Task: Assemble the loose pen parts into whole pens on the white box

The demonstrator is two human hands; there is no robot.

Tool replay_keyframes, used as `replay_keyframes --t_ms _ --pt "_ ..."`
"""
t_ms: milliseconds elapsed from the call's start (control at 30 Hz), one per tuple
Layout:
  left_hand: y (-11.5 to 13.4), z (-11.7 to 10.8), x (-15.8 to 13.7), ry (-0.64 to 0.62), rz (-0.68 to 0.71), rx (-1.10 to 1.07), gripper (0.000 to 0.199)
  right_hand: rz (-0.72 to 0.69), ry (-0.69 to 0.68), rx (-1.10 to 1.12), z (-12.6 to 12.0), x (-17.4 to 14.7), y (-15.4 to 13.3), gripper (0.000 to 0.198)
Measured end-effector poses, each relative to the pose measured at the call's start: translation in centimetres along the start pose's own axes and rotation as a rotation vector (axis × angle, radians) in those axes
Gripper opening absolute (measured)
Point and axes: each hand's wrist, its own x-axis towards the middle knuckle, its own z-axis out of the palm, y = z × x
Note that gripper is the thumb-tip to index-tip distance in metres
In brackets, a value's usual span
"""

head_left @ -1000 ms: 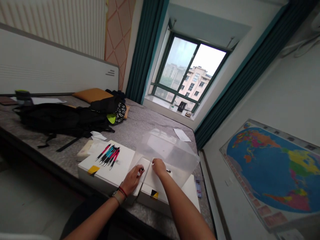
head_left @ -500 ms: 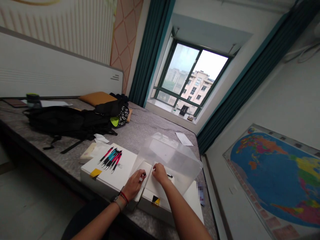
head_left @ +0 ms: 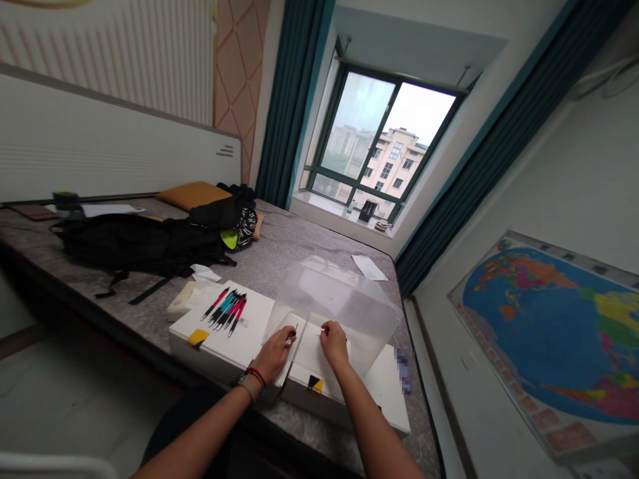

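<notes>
My left hand [head_left: 277,352] is closed around a small dark pen part [head_left: 294,331], with a thin tip pointing up from the fingers and something pale at the fingertips. Just to its right, my right hand [head_left: 333,340] is pinched; whatever sits between its fingertips is too small to make out. Both hands are at the mouth of a clear plastic bin [head_left: 344,296], over two white boxes. A row of red, teal and black pens [head_left: 225,310] lies on the left white box [head_left: 249,346]. Under my right hand is the right white box [head_left: 389,392].
A black backpack [head_left: 134,243] lies on the grey bed surface [head_left: 279,246], near an orange-yellow cushion [head_left: 192,194]. Tissues [head_left: 204,273] stick up behind the left box. A white paper [head_left: 369,267] lies beyond the bin. On the right wall hangs a world map [head_left: 554,346].
My head view has shifted slightly. The right hand has turned and now covers most of the dark pen-like piece seen beside it before. The left hand keeps its hold on the pen part.
</notes>
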Motion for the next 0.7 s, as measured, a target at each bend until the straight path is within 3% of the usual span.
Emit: replay_keyframes --t_ms 233,467,700 --pt "0.0 -0.2 0.0 0.015 -0.014 -0.023 0.024 -0.003 -0.279 -0.109 1.7 3.3 -2.0 0.02" --pt "0.1 -0.2 0.0 0.015 -0.011 0.006 0.023 0.104 -0.227 -0.168 4.2 4.3 -3.4 0.023" --pt "0.3 -0.4 -0.2 -0.015 0.0 0.008 0.022 0.043 -0.249 -0.229 4.4 3.9 -3.7 0.022"
